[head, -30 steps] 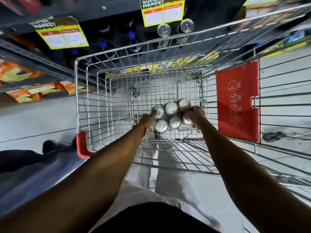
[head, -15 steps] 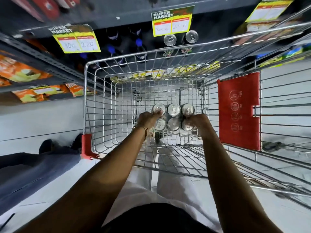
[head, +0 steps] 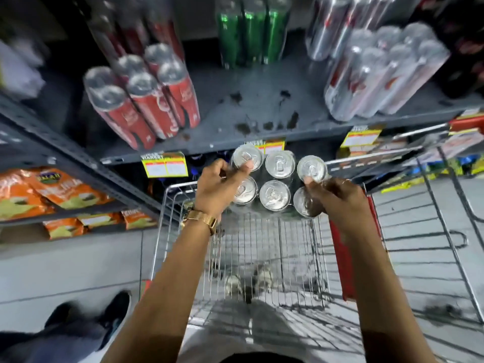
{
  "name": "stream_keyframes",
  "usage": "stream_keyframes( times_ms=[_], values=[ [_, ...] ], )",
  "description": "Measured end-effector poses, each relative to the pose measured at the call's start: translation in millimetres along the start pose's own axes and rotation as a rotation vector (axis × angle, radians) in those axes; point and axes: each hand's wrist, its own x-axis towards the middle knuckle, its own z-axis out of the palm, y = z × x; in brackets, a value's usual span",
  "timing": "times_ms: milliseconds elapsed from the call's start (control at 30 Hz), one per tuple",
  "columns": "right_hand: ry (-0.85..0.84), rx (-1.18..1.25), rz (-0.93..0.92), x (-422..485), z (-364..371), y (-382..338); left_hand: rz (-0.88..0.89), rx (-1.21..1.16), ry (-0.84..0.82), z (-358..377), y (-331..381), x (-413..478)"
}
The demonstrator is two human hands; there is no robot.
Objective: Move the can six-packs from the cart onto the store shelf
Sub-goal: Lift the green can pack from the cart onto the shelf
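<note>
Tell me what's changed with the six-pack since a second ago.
The six-pack has gone from the bottom of the cart up to shelf-edge height, toward the gap on the shelf. The left hand and right hand grip its two ends as before.

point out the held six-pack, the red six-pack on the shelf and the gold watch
held six-pack (head: 278,163): head view, lid of top middle can
red six-pack (head: 146,111): head view, side of front can
gold watch (head: 201,220): head view, band on left wrist

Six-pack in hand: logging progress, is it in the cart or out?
Out. The six-pack is held by the left hand and right hand above the cart, below the shelf.
</note>
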Motion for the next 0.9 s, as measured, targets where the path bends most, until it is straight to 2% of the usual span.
stream_keyframes(
  times_ms=[133, 233, 433, 567, 667, 900],
  values=[
    [0.015, 0.113, -0.107, 36, -6, -51, 0.073, -0.050, 0.027, -10, 51, 27],
    [0.041, 0.106, -0.163, 70, -4, -84, 0.089, -0.044, 0.059, -16, 79, 54],
    [0.070, 0.008, -0.165, 134, 2, -129, 0.132, 0.018, 0.106, -13, 111, 119],
    [0.119, -0.024, -0.229, 165, 10, -141, 0.103, 0.073, 0.087, -9, 116, 157],
    [0.092, -0.106, -0.223, 181, 19, -140, 0.063, 0.116, 0.058, -8, 114, 175],
    [0.117, -0.257, -0.238, 183, 29, -137, 0.036, 0.144, 0.082, -2, 108, 177]
  ],
)
